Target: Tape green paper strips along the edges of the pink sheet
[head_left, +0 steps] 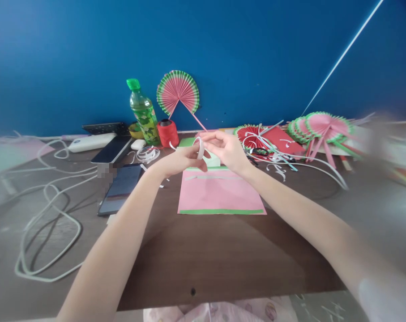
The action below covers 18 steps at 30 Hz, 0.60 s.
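Above pink sheet, left hand fingers clamped half-hidden white tape ring; right hand fingers pinched its rim.

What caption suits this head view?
Left hand and right hand hold a small white tape roll over a pink paper sheet.

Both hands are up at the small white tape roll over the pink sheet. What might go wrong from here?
1. The left hand pinches the tape roll while the right hand picks at its rim; a freed end may stick to itself.
2. Loose white strips beside the right wrist could catch on the tape.
3. A dropped roll might mark the pink sheet below.
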Each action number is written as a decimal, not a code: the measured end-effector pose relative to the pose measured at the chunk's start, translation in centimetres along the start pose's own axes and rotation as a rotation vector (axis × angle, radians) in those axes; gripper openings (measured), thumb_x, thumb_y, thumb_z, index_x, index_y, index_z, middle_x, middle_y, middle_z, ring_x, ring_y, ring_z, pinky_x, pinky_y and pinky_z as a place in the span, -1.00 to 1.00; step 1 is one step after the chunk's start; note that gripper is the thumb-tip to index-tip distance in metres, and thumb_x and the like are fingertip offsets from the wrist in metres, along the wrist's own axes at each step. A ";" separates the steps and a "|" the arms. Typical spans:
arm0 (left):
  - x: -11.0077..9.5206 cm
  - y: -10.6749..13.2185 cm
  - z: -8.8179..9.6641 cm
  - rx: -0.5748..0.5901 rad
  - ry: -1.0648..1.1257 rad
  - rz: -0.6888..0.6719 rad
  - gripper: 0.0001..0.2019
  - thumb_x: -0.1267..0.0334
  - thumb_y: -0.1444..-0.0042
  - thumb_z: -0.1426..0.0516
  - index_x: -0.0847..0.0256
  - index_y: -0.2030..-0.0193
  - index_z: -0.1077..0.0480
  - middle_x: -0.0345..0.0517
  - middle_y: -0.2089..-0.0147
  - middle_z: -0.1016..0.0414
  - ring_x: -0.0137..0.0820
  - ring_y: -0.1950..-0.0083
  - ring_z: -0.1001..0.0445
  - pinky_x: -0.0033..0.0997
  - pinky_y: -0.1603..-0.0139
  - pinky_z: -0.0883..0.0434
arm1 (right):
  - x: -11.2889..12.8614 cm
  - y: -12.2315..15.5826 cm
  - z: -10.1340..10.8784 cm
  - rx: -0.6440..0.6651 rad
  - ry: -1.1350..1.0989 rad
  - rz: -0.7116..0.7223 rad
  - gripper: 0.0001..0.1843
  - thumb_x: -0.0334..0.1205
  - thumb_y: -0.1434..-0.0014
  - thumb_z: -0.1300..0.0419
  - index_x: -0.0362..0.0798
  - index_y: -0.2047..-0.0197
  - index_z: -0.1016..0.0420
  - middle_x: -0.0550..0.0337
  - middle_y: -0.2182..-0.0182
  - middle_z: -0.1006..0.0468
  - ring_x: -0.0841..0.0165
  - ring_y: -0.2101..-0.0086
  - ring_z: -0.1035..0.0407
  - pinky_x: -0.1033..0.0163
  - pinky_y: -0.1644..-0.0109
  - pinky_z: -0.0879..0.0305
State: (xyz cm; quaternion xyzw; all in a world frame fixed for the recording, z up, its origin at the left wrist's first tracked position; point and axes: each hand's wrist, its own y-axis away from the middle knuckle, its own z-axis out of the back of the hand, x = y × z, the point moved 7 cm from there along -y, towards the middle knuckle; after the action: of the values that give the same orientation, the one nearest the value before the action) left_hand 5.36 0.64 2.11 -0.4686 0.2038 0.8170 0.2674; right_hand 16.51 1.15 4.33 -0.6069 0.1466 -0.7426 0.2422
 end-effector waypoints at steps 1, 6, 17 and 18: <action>0.0 0.0 0.0 -0.013 0.006 0.011 -0.67 0.27 0.03 -0.08 0.17 0.06 -0.32 -0.15 0.33 -0.55 -0.28 0.09 -0.46 -0.32 0.02 -0.28 | 0.0 0.0 0.1 -0.009 0.014 -0.008 -0.92 -0.26 -0.02 -0.20 -0.06 0.35 -0.46 0.07 0.14 -0.54 0.28 0.14 -0.45 0.06 -0.02 -0.34; 0.1 0.0 -0.1 -0.061 0.054 0.052 -0.77 0.26 0.03 -0.08 0.19 0.18 -0.34 -0.18 0.45 -0.50 -0.36 0.26 -0.45 -0.42 0.18 -0.28 | -0.1 -0.3 0.9 -0.072 0.077 -0.059 -0.90 -0.30 0.03 -0.23 -0.05 0.44 -0.35 0.18 0.32 -0.51 0.35 0.30 -0.42 0.09 0.08 -0.35; 0.1 -0.1 0.4 -0.150 0.058 -0.017 -0.79 0.27 -0.03 0.03 0.15 0.32 -0.42 -0.25 0.57 -0.20 -0.41 0.42 -0.25 -0.43 0.33 -0.21 | 0.2 -0.4 1.3 -0.057 -0.077 -0.138 -0.88 -0.34 -0.07 -0.16 -0.04 0.43 -0.26 0.25 0.47 -0.47 0.42 0.39 -0.43 0.19 0.18 -0.38; 0.0 -0.1 0.4 -0.142 0.057 -0.025 -0.79 0.26 -0.04 0.04 0.15 0.30 -0.41 -0.26 0.57 -0.18 -0.42 0.43 -0.23 -0.44 0.35 -0.20 | 0.2 -0.4 1.4 -0.059 -0.082 -0.132 -0.87 -0.33 -0.07 -0.17 -0.04 0.43 -0.26 0.26 0.48 -0.46 0.42 0.39 -0.43 0.19 0.18 -0.38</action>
State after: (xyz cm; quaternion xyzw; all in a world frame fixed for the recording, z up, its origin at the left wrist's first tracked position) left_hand 5.18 0.95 2.25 -0.5119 0.1469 0.8123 0.2377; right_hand 17.74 1.48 4.99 -0.6519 0.1181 -0.7270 0.1805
